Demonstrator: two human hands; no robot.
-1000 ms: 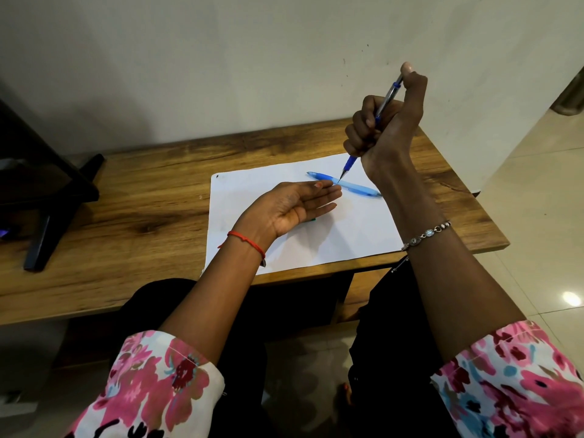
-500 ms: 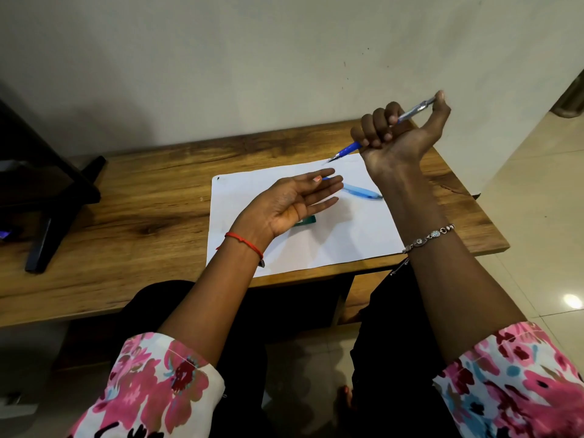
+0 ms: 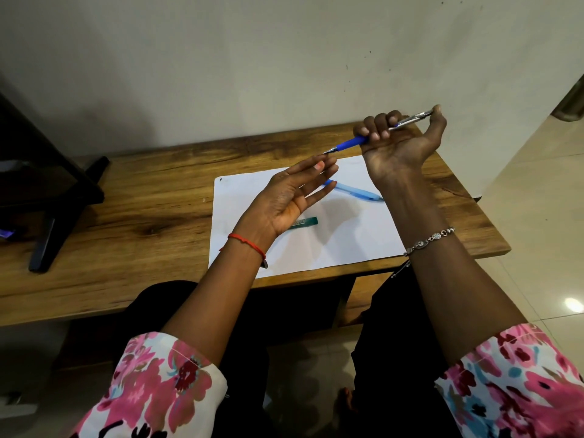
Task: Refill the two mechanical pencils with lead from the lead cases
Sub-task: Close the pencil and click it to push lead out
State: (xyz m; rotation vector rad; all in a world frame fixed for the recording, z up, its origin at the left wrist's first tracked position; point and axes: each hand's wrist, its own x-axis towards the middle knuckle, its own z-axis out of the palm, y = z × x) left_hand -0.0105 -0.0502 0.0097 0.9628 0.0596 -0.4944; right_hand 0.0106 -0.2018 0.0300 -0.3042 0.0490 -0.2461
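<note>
My right hand [image 3: 399, 143] is fisted around a dark blue mechanical pencil [image 3: 354, 142], held nearly level above the table's far edge, thumb on its silver cap end, tip pointing left. My left hand [image 3: 290, 197] hovers palm up and open, fingertips just below the pencil's tip. A light blue mechanical pencil [image 3: 355, 190] lies on the white paper sheet [image 3: 331, 245], partly hidden by my left fingers. A teal lead case [image 3: 303, 222] lies on the paper, half covered by my left palm.
The paper rests on a wooden table [image 3: 142, 210] against a pale wall. A black stand [image 3: 53, 203] occupies the table's left end. The table's right edge [image 3: 493, 229] drops to a tiled floor.
My right hand swung the dark blue pencil from tip-down to nearly level and lowered it. My left hand rose with its fingers toward the tip, uncovering the teal lead case.
</note>
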